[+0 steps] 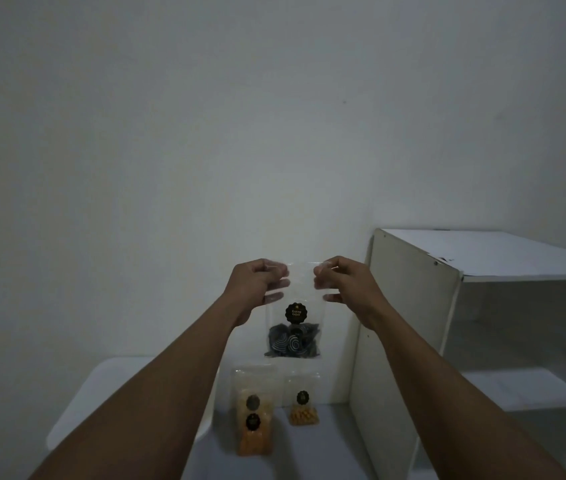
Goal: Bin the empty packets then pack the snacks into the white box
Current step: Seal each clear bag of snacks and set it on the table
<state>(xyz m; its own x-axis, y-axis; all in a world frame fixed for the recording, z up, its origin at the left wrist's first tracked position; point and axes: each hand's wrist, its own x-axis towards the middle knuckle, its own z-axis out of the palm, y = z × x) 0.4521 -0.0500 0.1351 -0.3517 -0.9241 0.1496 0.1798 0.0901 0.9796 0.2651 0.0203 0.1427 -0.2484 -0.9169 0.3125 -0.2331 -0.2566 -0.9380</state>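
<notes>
A clear snack packet [294, 327] with a black round label and dark swirled snacks at its bottom hangs in the air in front of the wall. My left hand [261, 284] pinches its top left corner and my right hand [342, 282] pinches its top right corner. Below it, on the pale surface, stand two more clear packets: a fuller one with orange snacks [254, 414] and a smaller one with a little orange snack at its bottom [304, 401]. A white box [77, 403] sits at the lower left, partly behind my left forearm.
A white shelf unit [409, 341] stands close on the right, its side panel beside the packets, with open compartments facing right. A plain white wall [205, 133] fills the background.
</notes>
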